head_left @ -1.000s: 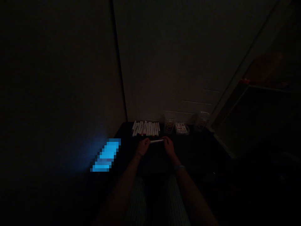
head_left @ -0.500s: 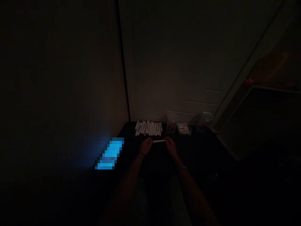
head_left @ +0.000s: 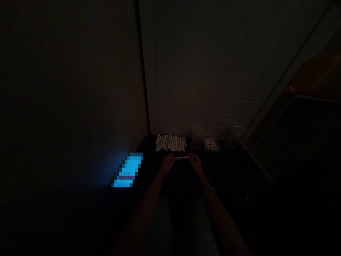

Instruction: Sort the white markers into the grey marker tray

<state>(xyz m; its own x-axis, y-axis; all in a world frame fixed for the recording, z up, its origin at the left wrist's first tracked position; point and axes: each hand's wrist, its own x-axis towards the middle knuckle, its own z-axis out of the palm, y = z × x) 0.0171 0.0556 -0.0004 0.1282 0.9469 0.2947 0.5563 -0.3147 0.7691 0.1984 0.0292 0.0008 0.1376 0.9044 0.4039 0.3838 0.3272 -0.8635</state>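
Note:
The room is very dark. My left hand (head_left: 167, 163) and my right hand (head_left: 195, 163) each pinch one end of a white marker (head_left: 182, 158), held level between them above a dark surface (head_left: 229, 167). Just beyond my hands lies a row of several white markers (head_left: 171, 143), side by side near the wall. To their right stand a small clear container (head_left: 197, 141) and a flat pack of markers (head_left: 211, 144). My forearms reach in from below, with a band on each wrist.
A glowing blue screen (head_left: 128, 170) lies at the left of the dark surface. Another clear container (head_left: 234, 138) stands at the back right. Pale wall panels (head_left: 202, 71) rise behind. A dark piece of furniture (head_left: 298, 135) stands at the right.
The view has shifted slightly, so everything sits a little further right and higher. My hands still hold the marker by its ends, now a little closer together.

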